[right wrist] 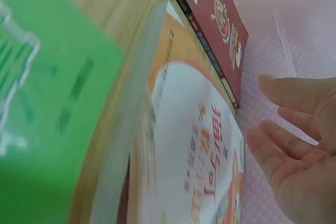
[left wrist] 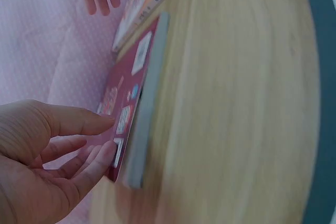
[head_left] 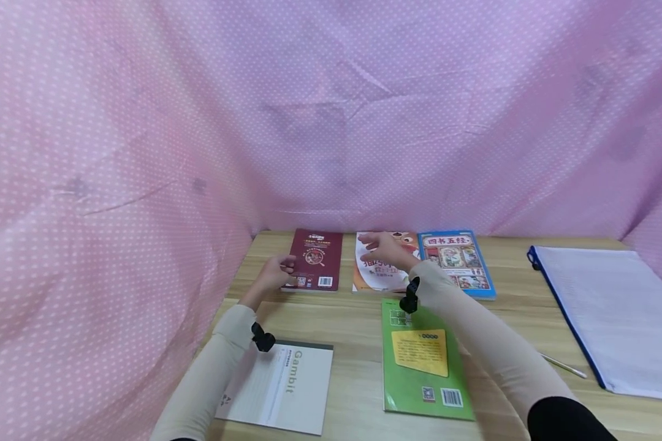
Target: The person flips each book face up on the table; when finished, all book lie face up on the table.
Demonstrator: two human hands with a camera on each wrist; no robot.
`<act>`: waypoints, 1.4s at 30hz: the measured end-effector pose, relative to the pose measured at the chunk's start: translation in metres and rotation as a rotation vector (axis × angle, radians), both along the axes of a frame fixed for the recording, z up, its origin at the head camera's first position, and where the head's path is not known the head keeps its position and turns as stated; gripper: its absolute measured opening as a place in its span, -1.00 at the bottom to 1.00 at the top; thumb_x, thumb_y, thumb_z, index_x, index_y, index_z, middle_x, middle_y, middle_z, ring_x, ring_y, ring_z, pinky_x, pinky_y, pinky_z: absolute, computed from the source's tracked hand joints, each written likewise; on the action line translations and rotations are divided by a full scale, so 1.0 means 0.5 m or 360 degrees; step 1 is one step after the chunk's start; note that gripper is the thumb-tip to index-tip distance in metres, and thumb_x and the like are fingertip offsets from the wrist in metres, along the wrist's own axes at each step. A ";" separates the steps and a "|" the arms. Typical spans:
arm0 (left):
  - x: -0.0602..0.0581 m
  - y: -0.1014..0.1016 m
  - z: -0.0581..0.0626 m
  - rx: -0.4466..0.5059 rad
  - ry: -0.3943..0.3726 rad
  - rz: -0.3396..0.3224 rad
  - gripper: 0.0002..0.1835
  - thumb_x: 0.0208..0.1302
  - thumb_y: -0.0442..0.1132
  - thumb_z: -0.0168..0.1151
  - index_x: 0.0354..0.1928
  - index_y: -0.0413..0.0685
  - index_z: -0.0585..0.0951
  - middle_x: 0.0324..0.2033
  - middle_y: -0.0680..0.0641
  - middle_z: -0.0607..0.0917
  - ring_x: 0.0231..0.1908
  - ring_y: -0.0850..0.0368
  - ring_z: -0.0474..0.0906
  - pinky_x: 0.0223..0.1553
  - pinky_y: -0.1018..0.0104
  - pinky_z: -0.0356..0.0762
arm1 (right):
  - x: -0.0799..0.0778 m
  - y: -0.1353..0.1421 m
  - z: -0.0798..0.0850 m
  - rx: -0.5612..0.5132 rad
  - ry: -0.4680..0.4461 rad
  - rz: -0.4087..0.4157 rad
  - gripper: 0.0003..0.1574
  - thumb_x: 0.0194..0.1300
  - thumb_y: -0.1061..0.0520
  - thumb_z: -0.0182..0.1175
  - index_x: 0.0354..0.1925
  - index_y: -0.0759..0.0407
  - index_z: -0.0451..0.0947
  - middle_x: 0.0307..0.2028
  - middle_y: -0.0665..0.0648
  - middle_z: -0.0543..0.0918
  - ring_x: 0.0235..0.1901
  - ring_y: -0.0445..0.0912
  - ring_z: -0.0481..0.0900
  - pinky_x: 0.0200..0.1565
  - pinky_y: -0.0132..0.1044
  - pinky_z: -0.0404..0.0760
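Observation:
A maroon book [head_left: 315, 260] lies at the back left of the table. My left hand [head_left: 276, 274] is at its lower left corner, and in the left wrist view the thumb and fingers [left wrist: 100, 161] are spread apart at the cover's edge. Whether they touch the cover I cannot tell. To the right, my right hand [head_left: 386, 250] hovers over an orange-and-white book [head_left: 372, 275], its fingers loosely bent with nothing between them. In the right wrist view that hand [right wrist: 299, 140] appears apart from the orange-and-white book [right wrist: 184, 119]. A blue book [head_left: 458, 263] adjoins it on the right.
A green book [head_left: 419, 392] lies nearer, partly under my right forearm. The white Gambit notebook [head_left: 298, 392] is at the front left. On the right are a pen [head_left: 565, 366] and a white zip pouch [head_left: 618, 318] with blue edging. Pink dotted cloth [head_left: 331, 122] hangs behind.

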State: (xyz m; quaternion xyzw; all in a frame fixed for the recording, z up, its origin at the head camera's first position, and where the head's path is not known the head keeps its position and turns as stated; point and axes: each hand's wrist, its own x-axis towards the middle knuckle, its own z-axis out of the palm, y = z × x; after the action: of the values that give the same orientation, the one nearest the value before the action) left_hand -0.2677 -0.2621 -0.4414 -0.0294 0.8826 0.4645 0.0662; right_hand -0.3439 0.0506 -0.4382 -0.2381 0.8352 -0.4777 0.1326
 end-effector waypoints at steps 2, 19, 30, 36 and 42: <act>0.001 -0.008 -0.005 -0.0015 0.0001 0.0013 -0.27 0.05 -0.60 0.38 0.35 -0.41 0.43 0.14 -0.39 0.59 0.10 -0.19 0.54 0.18 0.06 0.62 | -0.002 -0.011 -0.008 -0.0037 -0.0022 0.0009 -0.23 0.30 0.31 0.32 0.41 0.43 0.32 0.38 0.45 0.42 0.30 0.32 0.47 0.28 0.06 0.59; -0.007 -0.026 -0.016 -0.0102 -0.0087 0.0052 -0.12 -0.07 -0.63 0.44 0.40 -0.39 0.37 0.11 -0.33 0.58 0.11 -0.18 0.50 0.27 -0.04 0.54 | -0.013 -0.071 -0.038 -0.0058 -0.0193 0.0006 -0.17 0.32 0.32 0.30 0.47 0.37 0.25 0.40 0.40 0.41 0.37 0.25 0.43 0.36 0.01 0.51; -0.009 -0.033 -0.030 -0.0117 -0.0069 -0.0016 -0.13 -0.13 -0.62 0.46 0.37 -0.44 0.40 0.03 -0.34 0.63 0.04 -0.18 0.56 0.19 -0.01 0.61 | -0.038 -0.108 -0.069 -0.0071 -0.0155 -0.0002 -0.12 0.23 0.40 0.33 0.45 0.42 0.24 0.41 0.45 0.38 0.41 0.29 0.36 0.43 0.04 0.42; -0.014 -0.036 -0.035 -0.0118 -0.0057 -0.0018 -0.13 -0.12 -0.63 0.44 0.36 -0.45 0.40 0.01 -0.34 0.65 0.02 -0.16 0.57 0.17 0.01 0.62 | -0.047 -0.121 -0.069 -0.0001 -0.0164 -0.0038 -0.09 0.20 0.36 0.37 0.46 0.35 0.27 0.44 0.37 0.36 0.44 0.25 0.35 0.45 0.03 0.38; -0.025 -0.046 -0.038 -0.0098 -0.0067 -0.0035 -0.12 -0.07 -0.61 0.45 0.40 -0.44 0.37 0.06 -0.35 0.63 0.05 -0.16 0.55 0.25 -0.02 0.56 | -0.054 -0.127 -0.068 0.0069 -0.0143 -0.0047 -0.11 0.22 0.33 0.39 0.46 0.30 0.30 0.45 0.31 0.38 0.45 0.20 0.35 0.44 -0.01 0.41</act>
State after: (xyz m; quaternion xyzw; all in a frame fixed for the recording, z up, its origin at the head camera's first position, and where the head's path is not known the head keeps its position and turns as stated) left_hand -0.2805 -0.2849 -0.4604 -0.0313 0.8952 0.4355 0.0889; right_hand -0.3708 -0.0128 -0.4722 -0.2011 0.8421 -0.4715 0.1679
